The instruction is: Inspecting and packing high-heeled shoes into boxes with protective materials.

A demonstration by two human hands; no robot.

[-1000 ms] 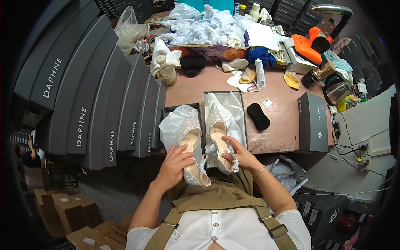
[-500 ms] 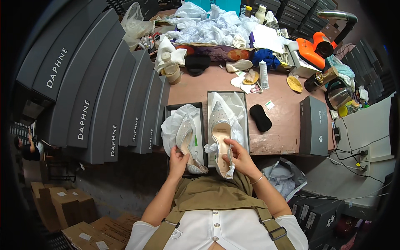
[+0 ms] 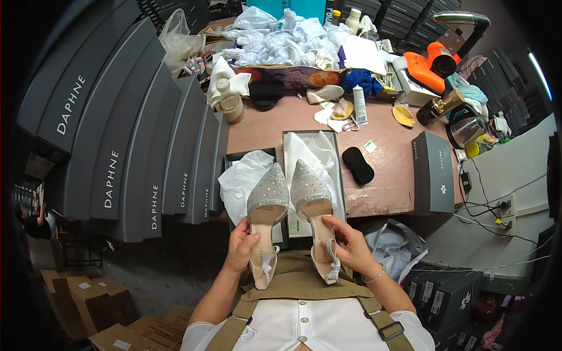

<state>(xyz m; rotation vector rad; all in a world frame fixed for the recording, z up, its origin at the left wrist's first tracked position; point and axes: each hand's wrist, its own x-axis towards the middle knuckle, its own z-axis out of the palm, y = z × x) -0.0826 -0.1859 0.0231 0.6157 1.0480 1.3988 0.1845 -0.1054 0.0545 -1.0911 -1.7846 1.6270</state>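
Note:
Two silver, glittery pointed-toe slingback shoes are held side by side in front of my body, toes pointing away and insoles up. My left hand point(image 3: 240, 248) grips the left shoe point(image 3: 268, 188) along its side, thumb on the insole. My right hand point(image 3: 351, 248) holds the right shoe point(image 3: 311, 188) likewise, fingers round its outer edge. Crumpled white wrap is tied about their straps near the heels. Behind them, at the table's near edge, lie two open grey shoebox parts: the left box part point(image 3: 267, 153) and the right box part point(image 3: 340, 181), both holding white tissue paper point(image 3: 239, 180).
Stacked grey shoeboxes point(image 3: 120, 146) wall off the left side. On the table are a black oval pad point(image 3: 358, 165), a closed shoebox point(image 3: 436, 175), a white tube point(image 3: 359, 105), a bottle point(image 3: 229, 102), a kettle point(image 3: 465, 126) and an orange heat blower point(image 3: 426, 70). Crumpled paper point(image 3: 287, 44) fills a box behind.
Both shoes have come nearer my body and turned so their toes and insoles face up, level with each other. The left shoe was tilted on its side over the left box part before.

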